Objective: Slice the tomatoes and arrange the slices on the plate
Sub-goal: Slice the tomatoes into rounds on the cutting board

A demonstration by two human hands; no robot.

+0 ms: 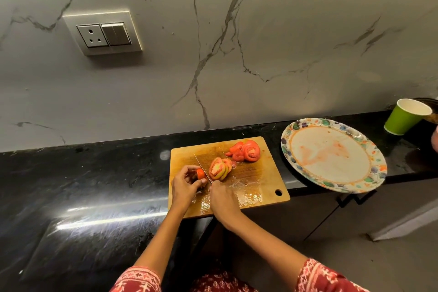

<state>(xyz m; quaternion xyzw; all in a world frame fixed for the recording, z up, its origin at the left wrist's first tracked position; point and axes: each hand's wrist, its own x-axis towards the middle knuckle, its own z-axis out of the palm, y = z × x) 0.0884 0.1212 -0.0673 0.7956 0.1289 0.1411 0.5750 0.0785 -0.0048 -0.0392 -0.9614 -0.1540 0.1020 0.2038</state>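
Presently, a small red end piece of tomato (201, 174) is pinched between the curled fingers and thumb of the left hand (186, 187) on the rectangular wooden cutting board (256, 187), which is wet and glistening near the hands. A thin-bladed knife (203, 168) is gripped by the right hand (222, 201), its fingers being wrapped round the handle, which is hidden by the hand; the blade is set against the right side of the held piece and runs away from the hands toward the wall. Just beyond the right hand, a fanned stack of red and greenish tomato slices (220, 168) is seen leaning on the board, touching or nearly touching the blade. Farther from both hands, at the board's far right corner, a second heap of red tomato slices (246, 151) is laid. Well to the right of the right hand, a round paper plate with a colourful patterned rim (376, 173) is placed on the black stone counter (94, 173), overhanging its front edge and smeared with reddish juice. Beyond the plate, a green paper cup (403, 118) is seen standing. Printed red sleeves (317, 275) are worn on both arms.
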